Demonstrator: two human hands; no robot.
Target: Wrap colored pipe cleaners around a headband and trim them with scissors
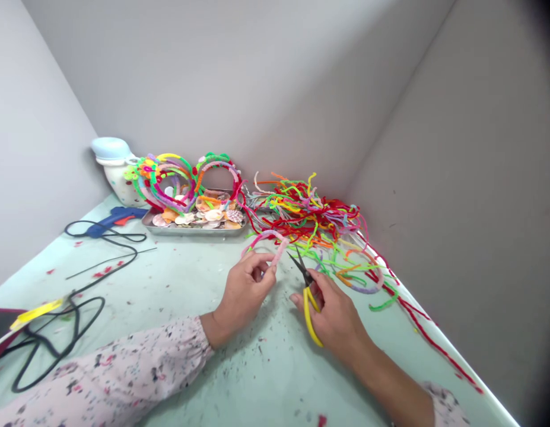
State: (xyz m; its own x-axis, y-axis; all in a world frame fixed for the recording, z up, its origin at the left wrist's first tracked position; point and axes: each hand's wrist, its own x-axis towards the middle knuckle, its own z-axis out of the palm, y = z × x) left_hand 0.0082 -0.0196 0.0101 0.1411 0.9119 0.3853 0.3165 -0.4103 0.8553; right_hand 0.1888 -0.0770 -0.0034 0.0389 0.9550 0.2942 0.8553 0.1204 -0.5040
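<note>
Between thumb and fingers, my left hand [248, 290] pinches a pink fuzzy headband [280, 249], apparently wrapped in pipe cleaner. Part of its arch curves up behind my knuckles. My right hand [334, 314] holds yellow-handled scissors [308, 302]. Their dark pointed blades are slightly apart and aim up and left, just right of the headband's end without clearly touching it. Beyond both hands lies a tangled heap of colourful pipe cleaners [301, 207], mostly red, green and orange. A loose multicoloured ring [368, 289] rests on the table right of the scissors.
A metal tray [194, 230] holds shells [212, 216], with finished-looking colourful headbands [168, 178] standing in it. Left of it are a white cup with a blue lid [117, 172] and a blue glue gun [117, 219]. A black cable [74, 302] loops across the table's left side. Grey walls surround the back.
</note>
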